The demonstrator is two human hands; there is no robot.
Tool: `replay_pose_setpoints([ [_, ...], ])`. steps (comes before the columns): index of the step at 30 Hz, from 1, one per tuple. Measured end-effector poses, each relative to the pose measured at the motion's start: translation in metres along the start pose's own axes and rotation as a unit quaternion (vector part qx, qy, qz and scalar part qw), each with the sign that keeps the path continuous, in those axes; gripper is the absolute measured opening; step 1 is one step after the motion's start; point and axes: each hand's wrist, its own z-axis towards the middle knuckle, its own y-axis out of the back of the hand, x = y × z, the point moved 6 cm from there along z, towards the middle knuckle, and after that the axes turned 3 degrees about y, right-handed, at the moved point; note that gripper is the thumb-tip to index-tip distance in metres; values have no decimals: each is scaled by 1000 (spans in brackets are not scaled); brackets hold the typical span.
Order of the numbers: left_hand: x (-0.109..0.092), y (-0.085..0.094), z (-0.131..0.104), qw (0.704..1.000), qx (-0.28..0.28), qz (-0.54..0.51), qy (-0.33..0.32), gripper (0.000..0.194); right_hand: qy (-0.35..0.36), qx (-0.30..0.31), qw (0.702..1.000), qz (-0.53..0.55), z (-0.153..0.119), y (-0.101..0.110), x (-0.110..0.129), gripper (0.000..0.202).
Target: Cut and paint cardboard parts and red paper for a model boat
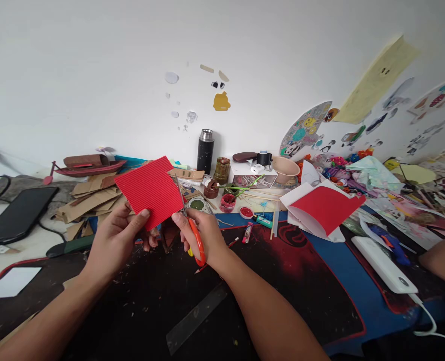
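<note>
A white wall (113, 55) with stickers backs the scene, and against it runs a crowded desk (27, 250) — pale at left, blue toward the right. A black flask (205, 156) and paint pots line its back at centre; a red model boat (89, 169) and cardboard strips (90, 203) fill the upper left. A black mat (143, 311) spreads across the lower centre, its red-trimmed edge curving down at right; a transparent strip (196, 318) lies there between the forearms, in the widest stretch for moving. A white power bank (384, 263) and another person's forearm (442, 260) bound the right side. The red corrugated sheet (145, 188) is raised left of centre, the left hand's (121, 233) grip pinched on its lower edge. The right hand's (207, 233) grip is closed around orange-handled scissors (196, 238) — blades at the sheet's right edge.
</note>
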Motion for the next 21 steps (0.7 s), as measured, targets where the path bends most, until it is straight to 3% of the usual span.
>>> replay_pose_setpoints([
  [21, -5, -7, -1, 1000, -5, 3, 6, 39, -19, -8, 1000, 14, 0, -1, -1, 56],
])
